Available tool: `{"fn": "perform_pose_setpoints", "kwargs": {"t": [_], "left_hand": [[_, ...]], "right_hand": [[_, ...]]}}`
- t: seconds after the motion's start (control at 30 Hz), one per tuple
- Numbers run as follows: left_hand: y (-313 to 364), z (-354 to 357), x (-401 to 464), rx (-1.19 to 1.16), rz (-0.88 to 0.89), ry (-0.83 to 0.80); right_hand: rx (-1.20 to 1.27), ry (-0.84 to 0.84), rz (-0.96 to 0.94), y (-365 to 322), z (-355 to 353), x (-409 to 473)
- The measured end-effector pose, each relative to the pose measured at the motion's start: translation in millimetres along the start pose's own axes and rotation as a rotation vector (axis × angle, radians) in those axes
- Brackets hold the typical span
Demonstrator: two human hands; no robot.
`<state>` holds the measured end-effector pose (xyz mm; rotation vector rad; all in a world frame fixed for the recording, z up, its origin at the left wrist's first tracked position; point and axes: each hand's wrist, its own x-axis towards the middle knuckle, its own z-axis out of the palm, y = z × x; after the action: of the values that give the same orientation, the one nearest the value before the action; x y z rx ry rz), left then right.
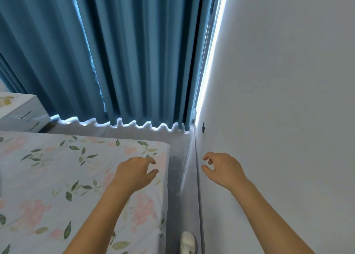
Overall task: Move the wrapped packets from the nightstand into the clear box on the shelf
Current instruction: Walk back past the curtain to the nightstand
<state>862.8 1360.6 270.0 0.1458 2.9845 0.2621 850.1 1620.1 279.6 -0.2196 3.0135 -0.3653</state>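
Reaching out, left hand (134, 170) over floral bed (57, 177), right hand (222, 168) by wall (278, 100), both loosely curled, holding nothing.

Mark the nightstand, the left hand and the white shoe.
nightstand (23, 115), head view, on its drawer front.
left hand (134, 171), head view, on the back of the hand.
white shoe (187, 242), head view, on its upper.

We note a home bedroom: bed (57, 177) with floral sheet, white nightstand (23, 113) with drawers beside it, long blue curtains (124, 61) reaching the floor.
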Motion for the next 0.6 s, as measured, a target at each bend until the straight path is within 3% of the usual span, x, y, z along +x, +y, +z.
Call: {"fn": "perform_pose_setpoints", "kwargs": {"t": [0.2, 0.4, 0.6], "left_hand": [[12, -24, 149, -0.024, 0.012, 0.021], [32, -74, 318, 0.043, 0.007, 0.068], [17, -99, 429, -0.002, -0.019, 0.118]], "right_hand": [[0.043, -0.012, -0.013, 31, -23, 144], [0.058, 0.082, -0.005, 64, -76, 309], [0.036, 0.076, -0.018, 75, -95, 412]]}}
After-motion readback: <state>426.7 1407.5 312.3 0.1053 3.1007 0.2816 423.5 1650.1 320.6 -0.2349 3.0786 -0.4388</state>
